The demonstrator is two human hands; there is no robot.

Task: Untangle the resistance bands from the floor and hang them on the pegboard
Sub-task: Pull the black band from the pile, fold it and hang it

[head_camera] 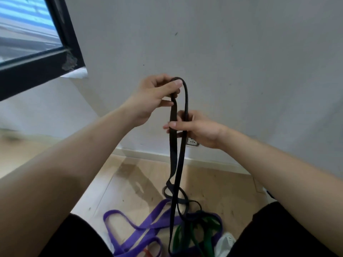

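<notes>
Head view: Just above centre the left hand (156, 95) pinches the top bend of the black band (173, 154), thumb pressed on the strap and the fingers curled under it. At 5 o'clock from it, close but not touching, the right hand (200, 128) grips the same band lower down. Its thumb lies across the front of both strands and its fingers wrap behind them.

From the top bend the black band hangs as a narrow loop, two strands side by side running toward 6 o'clock. Below the right hand the left strand twists and ends in small coils on the floor (130, 182). The right strand runs straight on down to the bottom edge.

At 6 o'clock of the frame the other bands lie in a heap on the floor. The purple band (130, 225) spreads in wide loops toward 7 o'clock. The green band (206, 238) sits at 5 o'clock of the heap, crossing the purple one and the black strands. A short bit of red band (148, 254) shows at the bottom edge under the purple loops.

A white thing (226, 242) lies just right of the green band; what it is I cannot tell. Legs in black cloth (278, 230) fill the bottom corners at 5 and 7 o'clock.

Behind the hands stands a pale wall (241, 52), with a socket (193, 142) low on it, partly hidden by the right hand. A skirting (148, 153) runs along the foot of the wall. At 10 o'clock a dark-framed window (27, 34) shows, its lower corner chipped.
</notes>
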